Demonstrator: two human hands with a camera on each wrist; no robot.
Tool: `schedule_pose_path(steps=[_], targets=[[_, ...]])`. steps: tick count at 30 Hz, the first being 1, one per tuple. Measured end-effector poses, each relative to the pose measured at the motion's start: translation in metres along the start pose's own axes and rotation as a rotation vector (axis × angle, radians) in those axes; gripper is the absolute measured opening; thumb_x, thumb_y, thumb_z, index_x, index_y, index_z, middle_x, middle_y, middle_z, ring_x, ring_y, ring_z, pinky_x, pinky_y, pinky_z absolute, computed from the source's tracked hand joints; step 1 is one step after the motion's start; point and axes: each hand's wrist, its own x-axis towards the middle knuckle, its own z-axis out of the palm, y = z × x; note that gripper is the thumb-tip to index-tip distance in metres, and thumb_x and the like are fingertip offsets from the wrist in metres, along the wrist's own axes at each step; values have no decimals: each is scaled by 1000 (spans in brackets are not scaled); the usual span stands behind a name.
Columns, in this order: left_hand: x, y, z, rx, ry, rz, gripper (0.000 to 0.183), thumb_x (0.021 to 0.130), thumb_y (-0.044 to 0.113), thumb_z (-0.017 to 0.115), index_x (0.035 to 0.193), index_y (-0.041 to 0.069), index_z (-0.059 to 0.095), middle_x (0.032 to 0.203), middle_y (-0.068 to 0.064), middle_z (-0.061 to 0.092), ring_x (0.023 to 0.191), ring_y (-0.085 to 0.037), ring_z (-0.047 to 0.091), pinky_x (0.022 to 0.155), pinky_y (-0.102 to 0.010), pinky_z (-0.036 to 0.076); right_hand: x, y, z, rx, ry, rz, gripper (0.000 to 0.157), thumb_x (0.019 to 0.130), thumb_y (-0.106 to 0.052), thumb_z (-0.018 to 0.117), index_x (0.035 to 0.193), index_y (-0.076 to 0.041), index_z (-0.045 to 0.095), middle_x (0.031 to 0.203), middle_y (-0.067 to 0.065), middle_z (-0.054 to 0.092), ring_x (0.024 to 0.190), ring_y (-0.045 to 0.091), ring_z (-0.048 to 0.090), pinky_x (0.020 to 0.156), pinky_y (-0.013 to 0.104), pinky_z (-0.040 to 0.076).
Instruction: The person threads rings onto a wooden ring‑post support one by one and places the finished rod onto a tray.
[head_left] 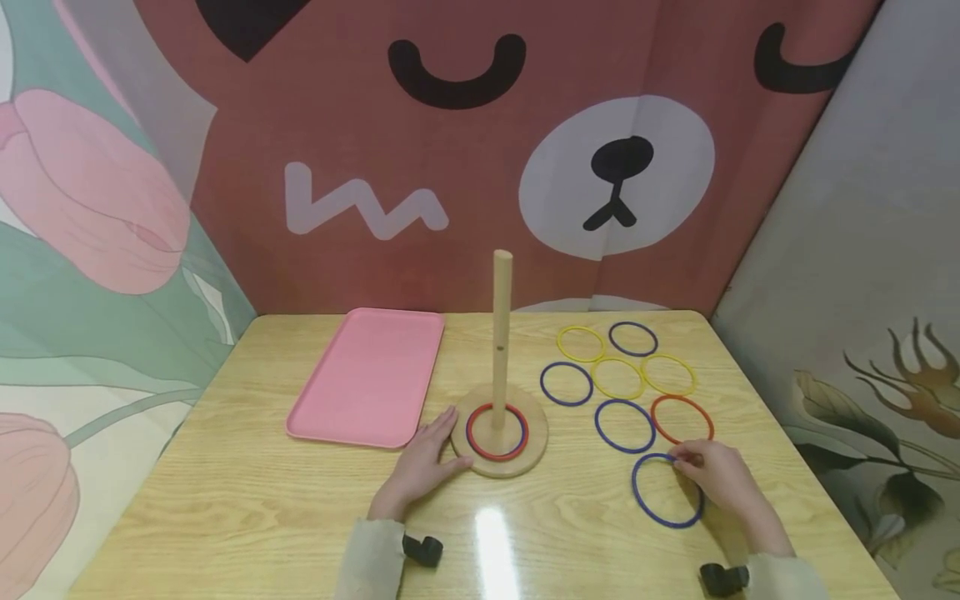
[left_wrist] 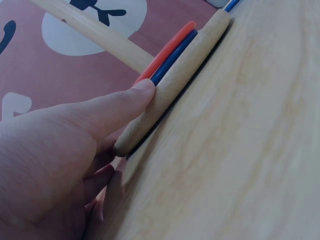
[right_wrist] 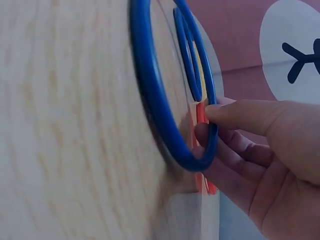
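The right hand (head_left: 712, 473) pinches a blue ring (right_wrist: 151, 85) between thumb and fingers at its far right edge, on the near right of the table (head_left: 225, 500); whether the ring is wholly off the wood, I cannot tell. The left hand (head_left: 423, 462), thumb and fingers spread apart, rests against the near left edge of the round base (head_left: 537, 437). A red ring (left_wrist: 167, 51) lies over another blue ring (left_wrist: 175, 57) there, both around the upright peg (head_left: 502, 333). Left of the peg sits a pink tray (head_left: 367, 375).
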Motion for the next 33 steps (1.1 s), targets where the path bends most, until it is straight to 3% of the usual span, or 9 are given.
schedule_pose_path(steps=[9, 18, 26, 30, 33], targets=[[0, -1, -1, 1, -3, 0, 86, 87, 50, 66, 152, 8, 30, 160, -9, 26, 148, -27, 26, 124, -49, 17, 0, -5, -3, 92, 5, 38, 16, 87, -6, 68, 102, -2, 72, 96, 15, 73, 90, 31, 69, 74, 41, 59], [0, -2, 1, 9, 2, 1, 86, 87, 51, 65, 152, 7, 30, 160, -8, 25, 149, -27, 25, 123, -49, 17, 14, -24, -16, 171, 56, -33, 19, 88, -6, 69, 105, 1, 71, 96, 15, 74, 91, 32, 71, 65, 18, 56], [0, -2, 1, 5, -3, 0, 85, 87, 51, 64, 152, 8, 29, 160, -9, 25, 149, -26, 25, 124, -48, 16, 29, -53, -40, 227, 103, -39, 26, 91, -15, 66, 112, 2, 68, 101, 19, 73, 94, 34, 71, 70, 26, 61], [-1, -1, 0, 2, -4, 4, 85, 87, 51, 64, 152, 8, 30, 160, -9, 26, 149, -27, 25, 124, -49, 17, 37, -70, -52, 288, 143, -13, 32, 94, -21, 64, 117, 1, 66, 105, 22, 72, 87, 30, 73, 72, 30, 62], [0, -1, 0, 1, -4, 4, 86, 87, 51, 64, 152, 8, 29, 160, -10, 26, 149, -28, 25, 124, -49, 17, 42, -85, -62, 302, 184, 16, 36, 95, -27, 63, 119, -2, 66, 108, 21, 72, 84, 22, 74, 71, 26, 61]])
